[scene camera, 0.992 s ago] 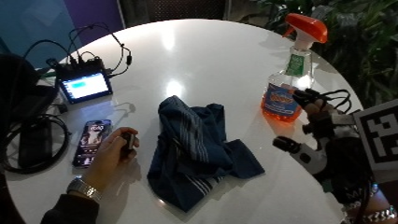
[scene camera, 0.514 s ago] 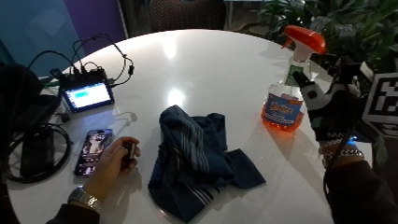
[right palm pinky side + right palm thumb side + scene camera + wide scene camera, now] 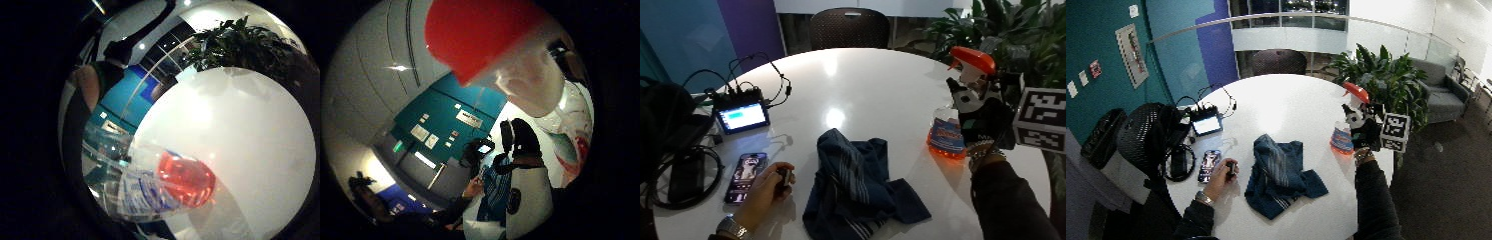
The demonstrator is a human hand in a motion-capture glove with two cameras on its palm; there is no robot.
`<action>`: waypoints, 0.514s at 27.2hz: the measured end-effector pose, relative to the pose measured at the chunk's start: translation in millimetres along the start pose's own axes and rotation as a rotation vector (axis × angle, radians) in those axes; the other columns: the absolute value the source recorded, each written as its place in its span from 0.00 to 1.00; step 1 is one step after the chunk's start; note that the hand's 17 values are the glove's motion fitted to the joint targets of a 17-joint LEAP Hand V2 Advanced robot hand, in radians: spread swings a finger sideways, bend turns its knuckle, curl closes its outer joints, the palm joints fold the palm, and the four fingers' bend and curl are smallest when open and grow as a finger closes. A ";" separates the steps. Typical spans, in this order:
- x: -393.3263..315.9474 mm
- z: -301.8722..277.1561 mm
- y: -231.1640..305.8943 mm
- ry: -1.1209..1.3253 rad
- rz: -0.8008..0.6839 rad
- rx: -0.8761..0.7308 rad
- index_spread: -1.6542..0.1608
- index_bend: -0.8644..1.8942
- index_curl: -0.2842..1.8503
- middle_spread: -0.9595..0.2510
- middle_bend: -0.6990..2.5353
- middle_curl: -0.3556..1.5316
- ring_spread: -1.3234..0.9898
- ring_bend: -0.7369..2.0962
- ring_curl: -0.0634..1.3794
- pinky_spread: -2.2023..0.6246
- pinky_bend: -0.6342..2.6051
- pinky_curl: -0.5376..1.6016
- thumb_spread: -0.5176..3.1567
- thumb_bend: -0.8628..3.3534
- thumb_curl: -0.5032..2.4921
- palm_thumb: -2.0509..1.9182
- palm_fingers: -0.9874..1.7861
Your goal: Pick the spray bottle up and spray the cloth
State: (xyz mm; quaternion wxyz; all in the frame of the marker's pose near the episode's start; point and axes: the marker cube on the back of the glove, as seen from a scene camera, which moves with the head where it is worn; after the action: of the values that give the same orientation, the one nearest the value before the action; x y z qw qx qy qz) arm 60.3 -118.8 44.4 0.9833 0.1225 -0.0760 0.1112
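Orange liquid fills the base of the spray bottle (image 3: 953, 131), which stands on the white round table (image 3: 879, 80) near its edge. The bottle's neck, below the orange trigger head (image 3: 973, 59), is gripped by the gloved right hand (image 3: 986, 122). The crumpled dark blue striped cloth (image 3: 853, 185) lies well apart, mid-table. A small dark object is held in the bare left hand (image 3: 770, 187), beside a phone (image 3: 746, 170).

Teal wall (image 3: 1099, 60) — dark chair (image 3: 850, 27), plants (image 3: 1385, 75)

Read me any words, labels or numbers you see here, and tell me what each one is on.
Nothing can be read.
Spray bottle: blue label, print blurred.
Phone screen: picture, no legible words.
Small monitor: lit, text too small.
Wall signs: too small.
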 end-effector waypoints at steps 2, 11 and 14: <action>9.9 17.7 -27.4 -0.044 0.053 0.068 0.73 0.36 0.25 0.66 0.35 0.41 0.50 0.43 0.29 0.82 0.25 0.38 0.42 0.23 0.29 0.71 0.69; 29.1 10.8 -56.5 0.096 0.007 0.368 0.74 0.35 0.26 0.60 0.33 0.41 0.49 0.49 0.33 0.71 0.35 0.42 0.39 0.21 0.31 0.71 0.85; 27.1 -0.5 -58.4 0.165 -0.050 0.432 0.74 0.36 0.26 0.59 0.35 0.42 0.49 0.49 0.34 0.70 0.36 0.43 0.40 0.20 0.31 0.71 0.85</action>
State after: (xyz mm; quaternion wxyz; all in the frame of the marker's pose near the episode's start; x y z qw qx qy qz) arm 100.4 -168.5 35.6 0.9395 0.3226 0.0332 0.1101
